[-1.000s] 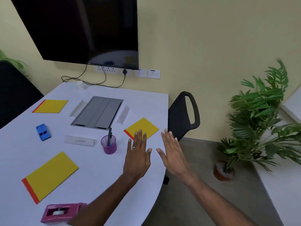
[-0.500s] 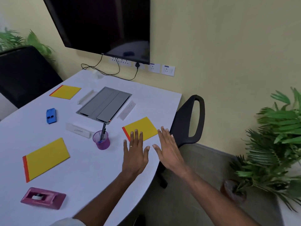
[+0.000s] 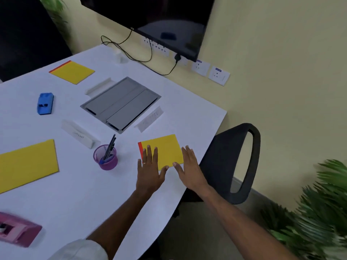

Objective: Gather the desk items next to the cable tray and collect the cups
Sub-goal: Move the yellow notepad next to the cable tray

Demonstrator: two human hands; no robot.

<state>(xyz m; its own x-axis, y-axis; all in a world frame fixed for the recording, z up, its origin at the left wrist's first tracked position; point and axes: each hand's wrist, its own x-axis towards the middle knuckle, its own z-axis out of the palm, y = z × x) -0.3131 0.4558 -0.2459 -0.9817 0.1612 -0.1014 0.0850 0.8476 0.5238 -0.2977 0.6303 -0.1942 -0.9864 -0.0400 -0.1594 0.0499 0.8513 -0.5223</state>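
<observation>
1. L hand (image 3: 150,173) was flat, palm down, fingers straight & spread, holding nothing. Its fingertips lay over the near-L corner of the near yellow pad (image 3: 167,149), by its red strip. Couldn't tell if they touched it.
2. R hand (image 3: 187,171) was also flat, spread & empty, fingers at the same pad's near-R corner, close to the edge of the table (image 3: 75,194).
3. That pad lay flat near the table's R edge, nearer the person than the cable tray (image 3: 122,102) & apart from it.
4. Cable tray: grey, set flat in the tabletop, lids down.
5. Purple cup (image 3: 107,160) stood upright just L of the L hand, pens (image 3: 109,147) leaning in it, untouched.
6. Lettered name plate (image 3: 80,136) lay betw. the cup & the blue block (image 3: 45,103). R name plate (image 3: 150,120) lay just beside the tray's R side. Far name plate (image 3: 98,86) lay along its far-L side.
7. Far yellow pad (image 3: 72,71) lay beyond the blue block. Big yellow pad (image 3: 28,164) lay at the view's L edge. Pink tape dispenser (image 3: 16,229) was near-L, blurred.
8. Black chair (image 3: 242,162) stood at the table's R side, a plant (image 3: 319,212) near it.
</observation>
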